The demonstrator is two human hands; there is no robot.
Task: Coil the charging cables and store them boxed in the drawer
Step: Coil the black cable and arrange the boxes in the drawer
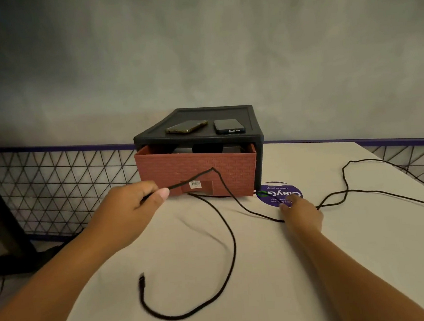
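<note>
Pinches the black cable [233,246] between thumb and fingers of the left hand [134,206], raised just in front of the red drawer [196,172], itself pulled partly out of its black case [259,157] at the back edge. Lays the right hand [301,214], fingers stretched, over the same cable beside a purple sticker [271,201]. Leaves the plug end loose on the surface [289,280]. Runs on in loops toward the right edge.

The black cable [234,246] passes out of sight under the right hand [302,215] and leaves the right edge; dark items inside the brick-patterned drawer [196,171] are too shadowed to identify.
</note>
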